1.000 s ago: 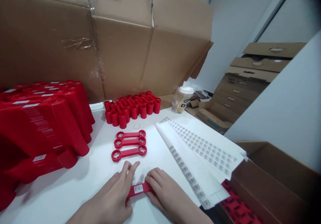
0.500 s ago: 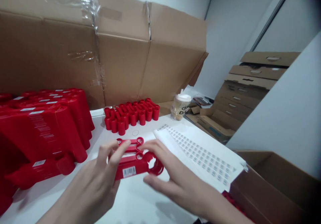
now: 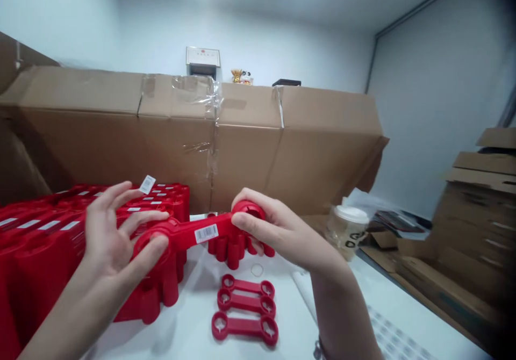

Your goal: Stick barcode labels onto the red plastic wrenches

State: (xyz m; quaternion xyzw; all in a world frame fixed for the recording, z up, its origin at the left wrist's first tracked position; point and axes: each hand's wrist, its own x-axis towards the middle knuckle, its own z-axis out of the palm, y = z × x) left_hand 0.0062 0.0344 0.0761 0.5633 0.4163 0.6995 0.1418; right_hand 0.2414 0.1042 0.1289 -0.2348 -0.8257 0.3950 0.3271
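A red plastic bar with a ring at each end is held up above the table, a barcode label on its flat side. Closed around its right ring is my right hand, thumb in front. The thumb and index finger of my left hand pinch the left ring, while its other fingers spread upward. A small white barcode sticker sits at one of those left fingertips. Below the held piece lie three similar red double-ring bars in a row on the white table.
Stacked red parts with white labels fill the left side. Shorter red cylinder parts stand behind the held piece. A lidded cup and a label sheet are at the right. A large cardboard box forms the back.
My view has tilted up and left. The held bar has risen off the flat bars, and my right hand has closed on its right end. A sticker now shows at a left fingertip.
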